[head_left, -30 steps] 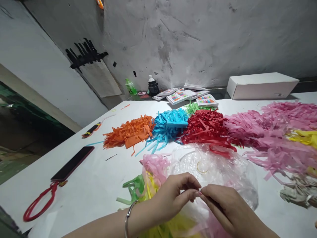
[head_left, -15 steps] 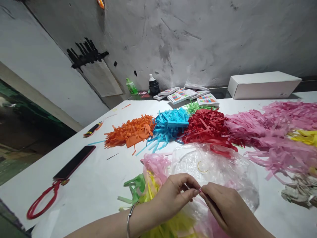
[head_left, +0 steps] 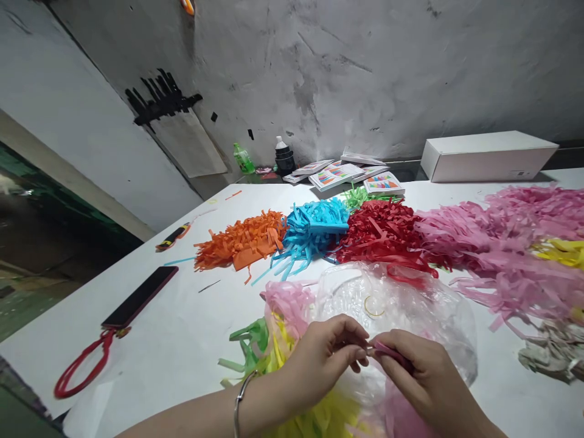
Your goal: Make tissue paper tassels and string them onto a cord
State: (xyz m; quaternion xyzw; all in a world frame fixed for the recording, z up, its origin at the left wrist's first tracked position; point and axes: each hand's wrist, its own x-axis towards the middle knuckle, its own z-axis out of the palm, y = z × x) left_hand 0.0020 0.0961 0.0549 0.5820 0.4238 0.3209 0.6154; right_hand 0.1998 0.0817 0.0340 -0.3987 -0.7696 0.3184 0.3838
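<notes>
Over the plastic bag, my right hand (head_left: 420,368) is closed on a rolled strip of pink tissue paper (head_left: 393,353). The strip's narrow end points left, to where my left hand (head_left: 319,356), with a silver bangle at the wrist, pinches it with thumb and forefinger. Beneath my hands lies a crumpled clear plastic bag (head_left: 438,322). Fringed tissue tassels in pink (head_left: 287,304), green (head_left: 253,337) and yellow (head_left: 319,420) spread from under my left forearm. More pink fringe (head_left: 401,413) hangs below my right hand.
Behind the bag sit piles of orange (head_left: 241,237), blue (head_left: 314,225), red (head_left: 383,231) and pink (head_left: 506,243) tassels. Boxes with printed tassels (head_left: 335,176) and a white carton (head_left: 488,156) stand by the wall. A phone (head_left: 141,295) and a cutter knife (head_left: 172,237) lie left.
My right hand has turned slightly, so more of the rolled pink strip shows between its thumb and fingers. My left hand stays nearly in place. The view has shifted slightly.
</notes>
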